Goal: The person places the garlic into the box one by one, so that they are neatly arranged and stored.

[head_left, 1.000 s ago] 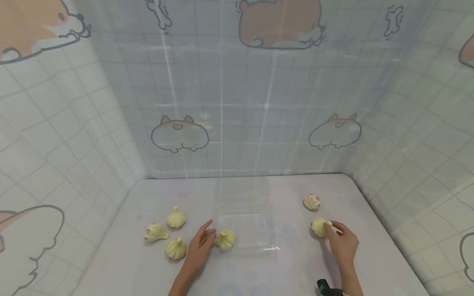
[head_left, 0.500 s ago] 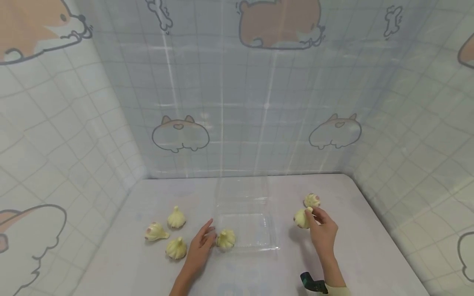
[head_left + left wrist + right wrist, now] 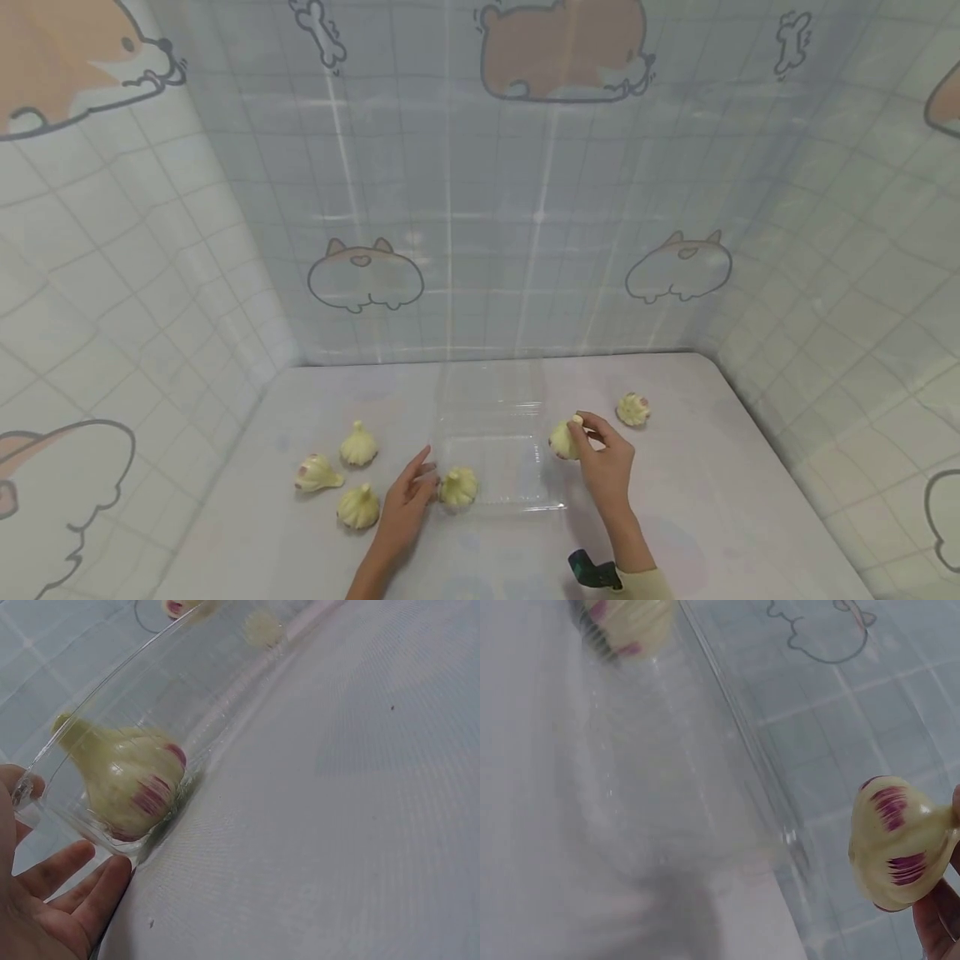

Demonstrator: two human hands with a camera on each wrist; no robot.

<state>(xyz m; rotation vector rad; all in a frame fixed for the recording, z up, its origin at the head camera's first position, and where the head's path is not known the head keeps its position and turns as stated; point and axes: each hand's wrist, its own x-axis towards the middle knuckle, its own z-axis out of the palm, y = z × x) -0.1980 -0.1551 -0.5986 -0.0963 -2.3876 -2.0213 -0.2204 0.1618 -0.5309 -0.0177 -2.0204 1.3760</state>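
A clear plastic box [image 3: 510,467] with its lid [image 3: 491,383] folded back lies mid-table. Inside its near-left corner stands a garlic bulb [image 3: 457,487], purple-streaked in the left wrist view. My left hand [image 3: 408,502] rests against the box's left side, its fingers loosely extended along the wall. With fingertips and thumb, my right hand [image 3: 609,462] pinches the neck of a second garlic bulb [image 3: 564,440] at the box's right edge. In the right wrist view this held bulb [image 3: 896,844] hangs beside the rim, purple marks on its base.
Left of my left hand sit several garlic bulbs: one at the back [image 3: 358,444], one on its side [image 3: 317,473] and one in front [image 3: 357,507]. Another bulb [image 3: 633,409] lies at the back right. Patterned sheeting [image 3: 487,208] walls in the table.
My right hand has lifted the garlic bulb and carried it left, from the right side of the table to the box's right edge. My left hand stays in place.
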